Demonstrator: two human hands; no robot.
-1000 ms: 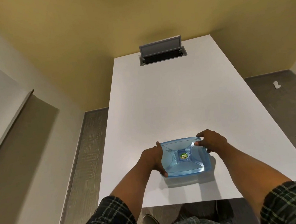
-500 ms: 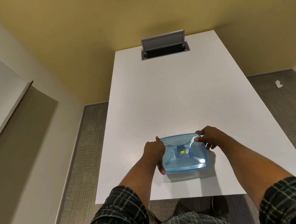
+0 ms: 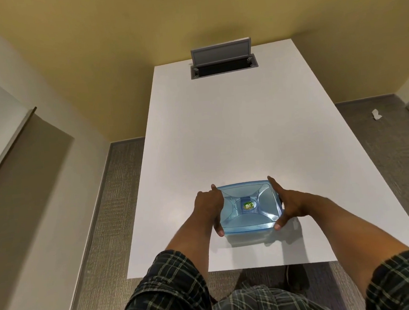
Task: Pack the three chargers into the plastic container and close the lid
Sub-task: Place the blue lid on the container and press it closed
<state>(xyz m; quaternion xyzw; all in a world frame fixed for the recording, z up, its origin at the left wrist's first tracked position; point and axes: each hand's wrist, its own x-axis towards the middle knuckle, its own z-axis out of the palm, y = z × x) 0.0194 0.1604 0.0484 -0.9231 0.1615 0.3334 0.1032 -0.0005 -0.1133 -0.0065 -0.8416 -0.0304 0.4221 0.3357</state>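
Head view: your left hand (image 3: 208,206) and right hand (image 3: 289,203) clasp the lidded plastic container (image 3: 249,206) near the table's (image 3: 221,134) front edge; chargers unseen, sealing likely remains.

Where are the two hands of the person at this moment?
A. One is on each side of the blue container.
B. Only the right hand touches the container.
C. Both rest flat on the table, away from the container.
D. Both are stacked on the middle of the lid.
A: the left hand is against the left side of the blue container and the right hand against its right side.
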